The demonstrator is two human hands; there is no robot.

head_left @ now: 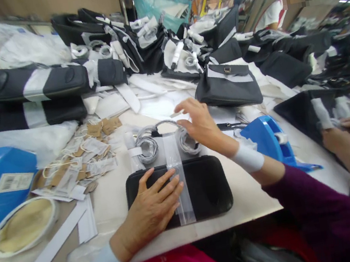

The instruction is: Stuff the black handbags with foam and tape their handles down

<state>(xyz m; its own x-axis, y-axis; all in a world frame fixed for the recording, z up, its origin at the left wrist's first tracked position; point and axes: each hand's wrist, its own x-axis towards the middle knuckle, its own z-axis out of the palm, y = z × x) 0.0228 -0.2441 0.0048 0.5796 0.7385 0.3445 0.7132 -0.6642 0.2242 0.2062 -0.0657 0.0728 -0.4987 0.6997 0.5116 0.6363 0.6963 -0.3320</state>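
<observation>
We see a black bag (209, 188) in the lower middle of the frame, with our left hand (153, 199) flat on it, fingers spread apart. Our right hand (200, 123), near the center, bends its fingers by 2 gray loops (148, 149) just past the bag, and we cannot tell if they pinch anything. Tags (92, 147) lie in a heap on the left.

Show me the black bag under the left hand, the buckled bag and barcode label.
Black bag (206, 188): head view, right half.
Buckled bag (228, 91): head view, below buckle.
Barcode label (13, 181): head view, centre.
</observation>
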